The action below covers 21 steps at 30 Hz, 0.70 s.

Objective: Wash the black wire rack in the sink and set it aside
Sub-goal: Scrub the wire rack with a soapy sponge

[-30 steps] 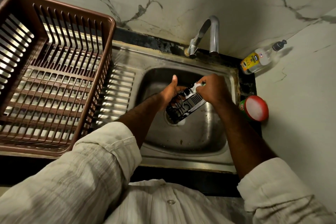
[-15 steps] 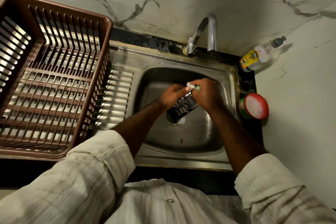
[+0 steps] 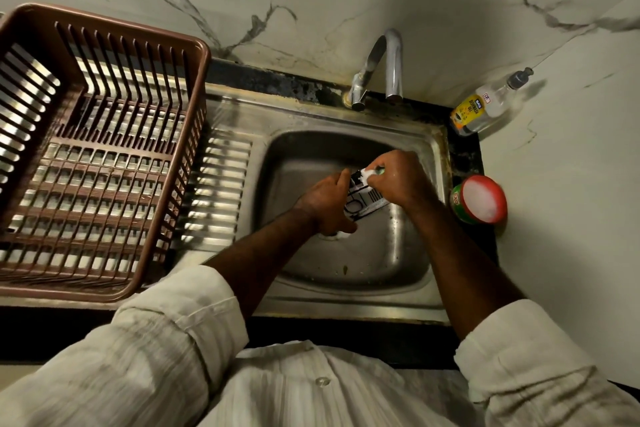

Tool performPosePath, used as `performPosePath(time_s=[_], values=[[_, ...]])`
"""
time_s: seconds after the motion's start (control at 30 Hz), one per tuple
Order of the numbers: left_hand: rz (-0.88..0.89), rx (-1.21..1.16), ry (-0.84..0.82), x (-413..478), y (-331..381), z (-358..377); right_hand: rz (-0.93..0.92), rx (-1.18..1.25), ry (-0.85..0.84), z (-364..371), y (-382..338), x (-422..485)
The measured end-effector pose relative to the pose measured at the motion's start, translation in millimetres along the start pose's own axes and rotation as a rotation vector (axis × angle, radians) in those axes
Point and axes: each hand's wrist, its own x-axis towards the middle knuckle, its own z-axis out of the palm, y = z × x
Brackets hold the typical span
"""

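Note:
Over the steel sink (image 3: 346, 274) I hold a small black wire rack (image 3: 362, 199), foamy and tilted. My left hand (image 3: 327, 203) grips its lower left side. My right hand (image 3: 398, 180) covers its upper right end and is closed on a soapy scrubber (image 3: 372, 173) with a bit of green showing, pressed against the rack. Most of the rack is hidden between my hands. No water is visible running from the tap (image 3: 381, 66).
A large brown plastic dish basket (image 3: 104, 156) stands on the ribbed drainboard to the left. At the right of the sink sit a round red-rimmed tub of dish soap (image 3: 483, 199) and a leaning liquid soap bottle (image 3: 485, 107). Marble walls close the back and right.
My hands have drawn closer together and my left hand has slid over more of the rack. The scrubber in my right hand has shifted along the rack's upper end.

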Motion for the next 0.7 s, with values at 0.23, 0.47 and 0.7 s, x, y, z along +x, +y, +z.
performPosePath(time_s=[0.23,0.47,0.7], values=[[-0.03,-0.051,0.051,-4.9,-7.3,2.1,0.028,0.155,0.272,-14.7,10.1,-14.8],[-0.049,-0.031,0.027,-8.1,-10.7,0.0,-0.088,0.095,0.15,18.1,-3.9,-13.7],[-0.047,0.024,0.013,-12.0,-10.9,0.3,-0.003,0.064,0.045,11.9,-7.9,-24.1]])
